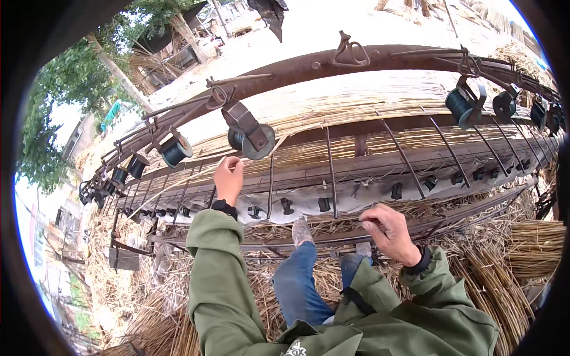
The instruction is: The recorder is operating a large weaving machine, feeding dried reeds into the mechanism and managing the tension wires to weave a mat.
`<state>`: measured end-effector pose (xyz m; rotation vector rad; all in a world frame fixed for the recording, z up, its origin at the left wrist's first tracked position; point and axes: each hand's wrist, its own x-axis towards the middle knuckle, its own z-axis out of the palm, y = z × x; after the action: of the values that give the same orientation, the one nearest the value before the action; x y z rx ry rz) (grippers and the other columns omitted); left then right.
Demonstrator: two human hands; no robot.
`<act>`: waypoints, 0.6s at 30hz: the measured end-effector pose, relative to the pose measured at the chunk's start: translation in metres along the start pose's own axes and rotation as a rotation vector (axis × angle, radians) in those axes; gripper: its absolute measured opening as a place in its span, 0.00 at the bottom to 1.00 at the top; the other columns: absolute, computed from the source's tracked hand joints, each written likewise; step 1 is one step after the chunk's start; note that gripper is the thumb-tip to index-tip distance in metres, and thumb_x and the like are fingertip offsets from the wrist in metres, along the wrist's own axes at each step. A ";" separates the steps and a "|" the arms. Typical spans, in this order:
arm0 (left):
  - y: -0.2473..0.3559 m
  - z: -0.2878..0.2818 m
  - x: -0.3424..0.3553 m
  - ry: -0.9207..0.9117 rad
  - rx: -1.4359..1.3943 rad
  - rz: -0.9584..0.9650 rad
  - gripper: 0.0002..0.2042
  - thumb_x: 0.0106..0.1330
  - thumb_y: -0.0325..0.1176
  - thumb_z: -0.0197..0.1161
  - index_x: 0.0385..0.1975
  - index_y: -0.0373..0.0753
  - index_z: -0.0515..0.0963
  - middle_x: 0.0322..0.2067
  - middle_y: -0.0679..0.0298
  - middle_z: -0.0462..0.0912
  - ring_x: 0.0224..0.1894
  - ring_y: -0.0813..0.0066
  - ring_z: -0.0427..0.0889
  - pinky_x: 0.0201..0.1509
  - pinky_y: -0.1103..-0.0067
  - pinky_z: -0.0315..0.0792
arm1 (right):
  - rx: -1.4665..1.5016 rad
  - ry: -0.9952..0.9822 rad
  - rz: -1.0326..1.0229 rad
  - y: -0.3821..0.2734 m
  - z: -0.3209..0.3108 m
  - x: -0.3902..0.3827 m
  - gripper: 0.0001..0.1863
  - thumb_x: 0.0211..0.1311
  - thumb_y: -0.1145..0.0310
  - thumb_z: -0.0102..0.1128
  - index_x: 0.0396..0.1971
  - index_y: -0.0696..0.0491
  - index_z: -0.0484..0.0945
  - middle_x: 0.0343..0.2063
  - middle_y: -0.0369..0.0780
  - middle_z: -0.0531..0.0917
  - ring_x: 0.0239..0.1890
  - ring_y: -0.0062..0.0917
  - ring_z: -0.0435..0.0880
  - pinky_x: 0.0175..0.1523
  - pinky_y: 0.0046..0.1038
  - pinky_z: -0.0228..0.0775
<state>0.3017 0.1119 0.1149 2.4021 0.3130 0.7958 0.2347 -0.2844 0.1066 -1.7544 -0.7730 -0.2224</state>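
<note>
Hands well apart in the frame. Holds the left hand (228, 178) up left of centre, thumb and fingertips drawn together beside a pale reed (155, 198) slanting toward the left; cannot tell whether pinching it. Holds the right hand (389, 232) right of centre, below the metal rods (331, 172), fingers loosely bent around nothing visible.

Looks well under way: a long layer of reeds (362, 113) already across the upper middle, beyond the rods. Probably not finished: dark thread still wound on the spools (460, 108) hung along the curved bar (285, 77), plus bundles of reeds (537, 246) at lower right.

Far part of the layer washed out by glare; bar ends cramped at the fisheye rim; left palm hidden; fine threads and small lower spools (323, 204) hard to make out.
</note>
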 end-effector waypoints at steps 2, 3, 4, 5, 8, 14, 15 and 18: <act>-0.020 -0.005 0.005 0.025 -0.446 -0.327 0.08 0.59 0.29 0.56 0.35 0.33 0.73 0.20 0.65 0.76 0.22 0.73 0.77 0.27 0.81 0.71 | -0.058 -0.063 -0.233 0.005 0.024 0.045 0.08 0.50 0.75 0.60 0.32 0.54 0.75 0.25 0.39 0.76 0.30 0.34 0.74 0.35 0.30 0.67; -0.031 -0.014 0.005 0.044 -0.654 -0.449 0.07 0.59 0.29 0.56 0.34 0.33 0.73 0.21 0.64 0.76 0.22 0.74 0.77 0.26 0.82 0.71 | -0.090 -0.089 -0.265 0.008 0.040 0.064 0.09 0.49 0.72 0.61 0.32 0.53 0.75 0.26 0.38 0.77 0.31 0.34 0.74 0.37 0.31 0.68; -0.040 -0.023 0.005 0.063 -0.867 -0.568 0.06 0.60 0.30 0.56 0.32 0.33 0.72 0.21 0.64 0.76 0.22 0.75 0.77 0.26 0.82 0.71 | -0.114 -0.145 -0.310 0.015 0.054 0.077 0.09 0.49 0.71 0.61 0.32 0.54 0.75 0.26 0.39 0.77 0.31 0.35 0.75 0.37 0.32 0.68; -0.041 -0.025 0.006 0.137 -1.041 -0.710 0.05 0.61 0.29 0.55 0.29 0.34 0.71 0.22 0.61 0.76 0.22 0.72 0.76 0.24 0.81 0.72 | -0.148 -0.201 -0.354 0.022 0.065 0.089 0.09 0.49 0.70 0.61 0.31 0.54 0.75 0.26 0.39 0.78 0.31 0.35 0.75 0.37 0.33 0.68; -0.041 -0.028 0.021 0.203 -1.242 -0.849 0.05 0.62 0.28 0.54 0.31 0.33 0.70 0.22 0.59 0.76 0.23 0.70 0.77 0.25 0.80 0.73 | -0.333 -0.403 -0.348 0.028 0.074 0.098 0.08 0.44 0.67 0.63 0.26 0.51 0.77 0.24 0.37 0.78 0.31 0.34 0.77 0.37 0.33 0.68; -0.091 -0.047 0.041 0.377 -1.361 -1.004 0.15 0.61 0.25 0.50 0.46 0.33 0.56 0.36 0.45 0.69 0.33 0.61 0.74 0.29 0.74 0.74 | -0.257 -0.436 -0.390 0.020 0.081 0.101 0.07 0.44 0.66 0.63 0.22 0.51 0.76 0.21 0.36 0.78 0.28 0.32 0.77 0.33 0.33 0.67; -0.088 -0.035 0.040 0.291 -1.325 -0.939 0.13 0.62 0.25 0.48 0.46 0.33 0.57 0.37 0.45 0.69 0.33 0.61 0.74 0.28 0.76 0.72 | -0.280 -0.449 -0.371 0.022 0.080 0.102 0.07 0.43 0.67 0.64 0.22 0.51 0.76 0.21 0.36 0.77 0.28 0.32 0.77 0.32 0.32 0.67; -0.089 -0.038 0.052 0.042 -1.425 -0.917 0.08 0.66 0.26 0.44 0.36 0.29 0.69 0.28 0.57 0.75 0.28 0.72 0.75 0.29 0.81 0.69 | -0.297 -0.475 -0.361 0.012 0.079 0.103 0.06 0.41 0.69 0.64 0.21 0.51 0.76 0.20 0.36 0.77 0.27 0.31 0.77 0.31 0.31 0.66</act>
<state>0.3169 0.2212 0.1112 0.7496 0.5429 0.3546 0.3026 -0.1740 0.1237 -1.9636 -1.4666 -0.1670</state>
